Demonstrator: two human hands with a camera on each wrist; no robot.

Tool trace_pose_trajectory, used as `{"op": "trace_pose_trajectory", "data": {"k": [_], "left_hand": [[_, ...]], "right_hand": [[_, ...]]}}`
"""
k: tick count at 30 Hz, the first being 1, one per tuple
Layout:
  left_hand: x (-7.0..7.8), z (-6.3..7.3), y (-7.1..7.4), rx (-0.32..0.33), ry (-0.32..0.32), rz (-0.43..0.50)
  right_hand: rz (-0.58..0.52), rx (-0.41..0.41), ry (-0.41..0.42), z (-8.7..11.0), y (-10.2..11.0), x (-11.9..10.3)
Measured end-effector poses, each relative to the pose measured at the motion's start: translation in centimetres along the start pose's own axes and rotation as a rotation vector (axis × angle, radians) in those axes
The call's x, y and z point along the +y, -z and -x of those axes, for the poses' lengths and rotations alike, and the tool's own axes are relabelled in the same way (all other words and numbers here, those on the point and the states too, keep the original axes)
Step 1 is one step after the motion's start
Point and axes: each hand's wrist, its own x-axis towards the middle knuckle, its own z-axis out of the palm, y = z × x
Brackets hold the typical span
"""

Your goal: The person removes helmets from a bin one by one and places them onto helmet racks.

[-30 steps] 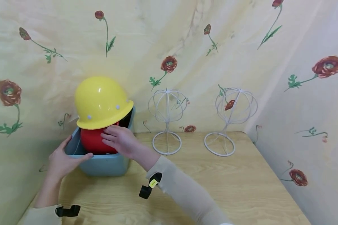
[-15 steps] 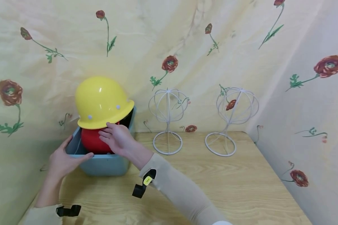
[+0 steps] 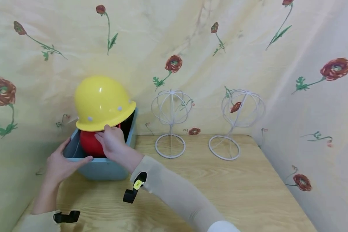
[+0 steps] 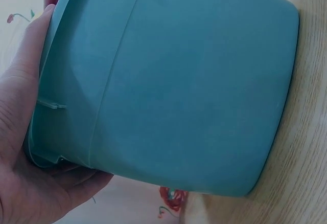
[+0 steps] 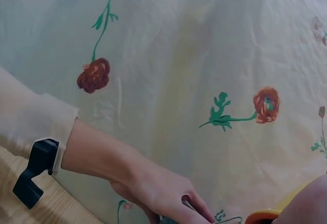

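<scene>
A yellow hard hat [image 3: 101,100] lies tilted on a red rounded thing [image 3: 90,145] inside a blue-green plastic bin [image 3: 104,170]. My left hand [image 3: 59,164] grips the bin's front left corner, the thumb along the front rim. In the left wrist view, that hand [image 4: 25,132] holds the rim of the bin [image 4: 189,91]. My right hand [image 3: 111,141] pinches the hard hat's front brim, thumb at the edge and fingers beneath. Only part of the right hand [image 5: 306,203] and a sliver of the yellow brim [image 5: 260,217] show in the right wrist view.
Two white wire stands, one in the middle [image 3: 171,124] and one farther right [image 3: 232,125], stand on the wooden table [image 3: 206,183]. A flower-patterned cloth [image 3: 145,38] hangs behind the table and along its right side.
My right hand has moved left along the brim, its fingers drawing in from straight to curled under it. The left hand keeps its hold on the bin. The view shifts slightly.
</scene>
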Motion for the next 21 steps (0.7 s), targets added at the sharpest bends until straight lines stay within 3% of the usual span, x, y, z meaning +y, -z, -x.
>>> {"op": "trace_pose_trajectory", "data": {"k": [5,15,21], "left_hand": [[0.2,-0.1,0.6,0.02,0.008,-0.011],[0.3,-0.4,0.0,0.011,-0.002,0.012],[0.0,-0.2,0.1,-0.003,0.003,-0.023]], "right_hand": [[0.002,0.02,0.025,-0.3,-0.9,0.5],[0.015,0.086,0.074,-1.3,-1.2,0.9],[0.023,0.142,0.087,-1.3,-1.4,1.4]]}}
